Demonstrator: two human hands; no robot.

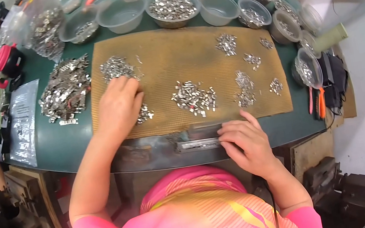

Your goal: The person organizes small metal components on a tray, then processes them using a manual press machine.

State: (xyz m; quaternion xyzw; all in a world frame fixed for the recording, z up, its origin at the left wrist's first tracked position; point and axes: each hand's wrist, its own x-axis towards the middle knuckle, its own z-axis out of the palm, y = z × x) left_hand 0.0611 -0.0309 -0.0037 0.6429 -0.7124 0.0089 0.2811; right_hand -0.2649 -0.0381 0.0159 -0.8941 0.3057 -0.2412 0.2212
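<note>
My left hand (118,104) reaches over the mat with its fingers bent down and drawn together, at the near edge of a pile of small shiny metal pieces (117,69). What its fingertips pinch, if anything, is hidden. A smaller heap of metal pieces (144,115) shows beside that wrist. At the table's front edge my right hand (247,142) closes its thumb and fingers around the right end of a narrow metal channel (197,144), its little finger raised. Small pieces seem to lie along the channel. Another pile of metal pieces (194,98) lies between the hands.
The brown ribbed mat (166,48) bears several small heaps on its right. Clear plastic bowls (173,7), some with metal parts, line the back and right. A large pile of metal links (65,89), a plastic bag (24,125) and a red-and-black mug (7,63) stand left. Orange-handled pliers (321,103) lie right.
</note>
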